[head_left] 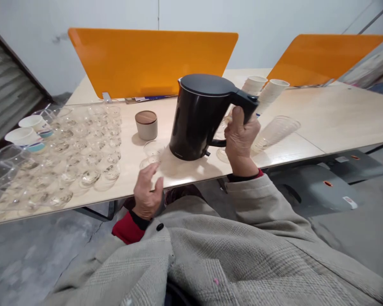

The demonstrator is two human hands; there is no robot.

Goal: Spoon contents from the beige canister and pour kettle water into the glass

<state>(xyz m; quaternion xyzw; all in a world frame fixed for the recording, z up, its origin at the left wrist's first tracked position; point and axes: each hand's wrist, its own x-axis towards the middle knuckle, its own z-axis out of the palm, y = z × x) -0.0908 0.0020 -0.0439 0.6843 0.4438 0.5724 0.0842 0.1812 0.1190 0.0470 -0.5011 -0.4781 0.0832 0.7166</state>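
Note:
A black electric kettle (196,123) leans slightly, lid closed, with my right hand (241,131) wrapped round its handle. Whether its base touches the table, I cannot tell. At the table's front edge, my left hand (147,191) has its thumb and fingers apart. Its fingertips are close to a clear plastic cup (155,148) that stands left of the kettle; contact between them is unclear. Behind that cup sits a small grey canister (147,129) with a wooden lid. Some clear cups are partly hidden behind the kettle's handle and my right hand.
Many clear cups (91,176) with dark bits inside cover the table's left side, beside two paper cups (24,138). On the right are stacked paper cups (274,93) and a lying stack of clear cups (279,131). Orange dividers (153,59) stand behind; grey stools (319,187) are below.

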